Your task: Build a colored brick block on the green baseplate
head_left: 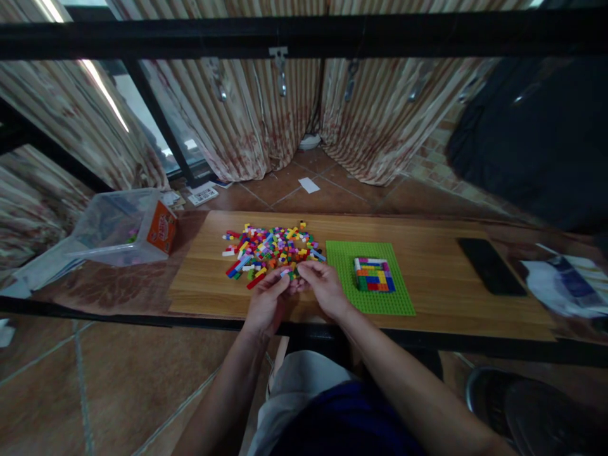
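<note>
Built so far: multicoloured block (375, 276) on green baseplate (403, 305). Left unbuilt: loose brick pile (275, 246). Our left hand (268, 299), right hand (325, 288) pinch small pieces (291, 275).

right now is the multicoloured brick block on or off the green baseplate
On: the brick block rests on the green baseplate, with green showing around all four sides. Whether it is pressed down firmly, I cannot tell.

Striped curtains (247, 120) over tiled floor (142, 367)
</note>
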Tool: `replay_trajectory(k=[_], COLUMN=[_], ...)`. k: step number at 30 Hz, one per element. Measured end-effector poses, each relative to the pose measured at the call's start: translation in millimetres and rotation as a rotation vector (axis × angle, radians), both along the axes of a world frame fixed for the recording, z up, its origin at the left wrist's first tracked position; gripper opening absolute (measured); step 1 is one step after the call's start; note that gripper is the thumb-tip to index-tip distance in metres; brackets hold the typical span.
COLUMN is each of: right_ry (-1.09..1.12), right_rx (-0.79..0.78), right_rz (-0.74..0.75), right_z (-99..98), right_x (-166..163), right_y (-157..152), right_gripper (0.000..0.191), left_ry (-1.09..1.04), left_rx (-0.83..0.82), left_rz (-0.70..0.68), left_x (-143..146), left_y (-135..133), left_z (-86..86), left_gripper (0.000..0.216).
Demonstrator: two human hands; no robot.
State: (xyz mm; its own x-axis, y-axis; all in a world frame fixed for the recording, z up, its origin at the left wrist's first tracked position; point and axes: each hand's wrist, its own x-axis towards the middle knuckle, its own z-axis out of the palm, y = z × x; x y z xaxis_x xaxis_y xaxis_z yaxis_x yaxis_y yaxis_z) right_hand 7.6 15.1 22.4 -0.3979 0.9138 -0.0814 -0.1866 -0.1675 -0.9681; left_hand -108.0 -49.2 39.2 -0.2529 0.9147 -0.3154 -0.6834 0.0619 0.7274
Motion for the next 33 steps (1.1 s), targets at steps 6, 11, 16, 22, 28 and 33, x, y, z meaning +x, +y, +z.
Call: replay_trajectory(k=[6,11,16,22,28,33], right_ry=[-0.295,-0.6,-0.654,-0.468,-0.281,0.034], right_rx=[0.3,0.574,0.652,0.606,0.425,0.084], right_rz=[-0.092,-0.025,-0.04,-0.009,-0.012,-0.022], right_z=[-4.0,0.1,4.3,13.4,8.6,8.2], right_x=[-7.3,-15.1,-11.5,1.3,10.2,25.2], right_y=[34.5,53.9,44.0,6.4,-9.0,-11.0], right_gripper=[0.015,0.021,0.025,0.016,0.014,0.022], left_ry=[-0.099,-0.138,-0.148,-0.054,0.212,0.323], left_rx=[-0.016,-0.022,-0.029,-0.016,0.033,0.048], left_rz=[-0.003,-0.002,0.009,0.067,0.116,0.124], left_x=[-10.4,-11.3,-12.3,-6.8,11.9,19.8], left_y=[-1.6,-1.9,-1.9,-0.9,-0.5,-4.0], left_z=[-3.7,-6.6,-12.0,-17.6,-13.6,-7.7], left_gripper=[0.024,0.029,0.031,0.034,0.039,0.041])
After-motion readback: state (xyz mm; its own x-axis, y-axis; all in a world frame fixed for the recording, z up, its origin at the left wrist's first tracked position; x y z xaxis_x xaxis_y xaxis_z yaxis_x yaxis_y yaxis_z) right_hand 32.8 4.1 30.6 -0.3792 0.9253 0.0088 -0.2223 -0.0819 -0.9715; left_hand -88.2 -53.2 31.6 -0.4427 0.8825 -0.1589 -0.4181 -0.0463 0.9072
